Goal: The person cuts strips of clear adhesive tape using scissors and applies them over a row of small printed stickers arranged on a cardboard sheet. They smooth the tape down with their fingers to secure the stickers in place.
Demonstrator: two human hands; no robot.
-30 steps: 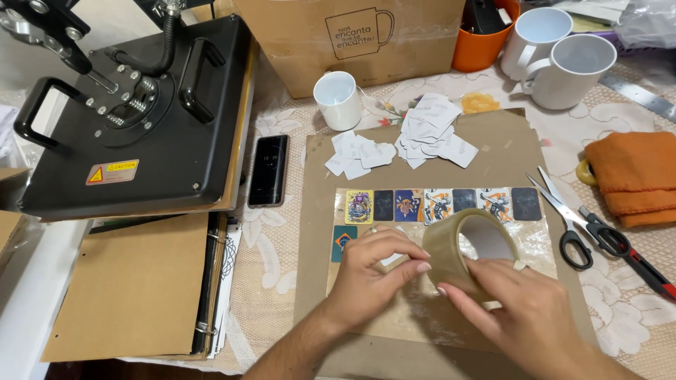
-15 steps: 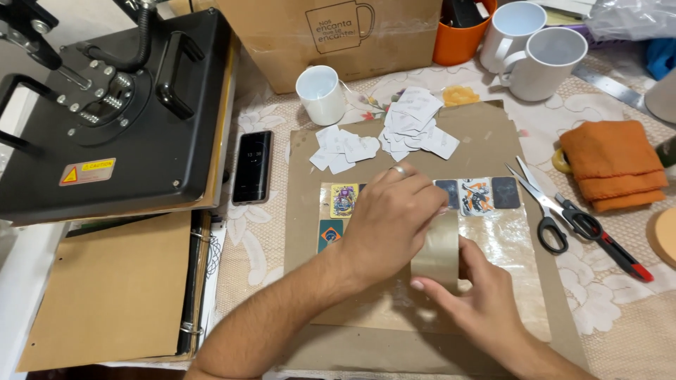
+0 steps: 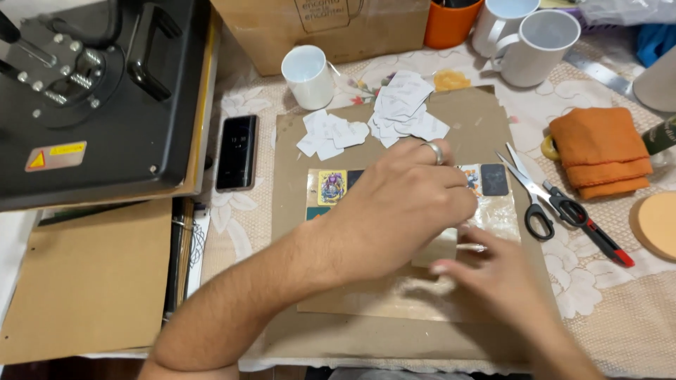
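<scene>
Tape roll (image 3: pixel 438 248) under two hands (image 3: pixel 401 204)

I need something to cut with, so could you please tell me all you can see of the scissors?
The scissors lie flat on the lace tablecloth, right of the brown card sheet. Bright metal blades, slightly parted, point up-left; black loop handles point down-right. A black and red tool lies against them. Neither hand touches them.

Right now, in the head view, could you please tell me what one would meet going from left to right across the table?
Black heat press → dark phone → small white mug → left hand over the row of picture cards → scissors → folded orange cloth → round cork coaster.
</scene>
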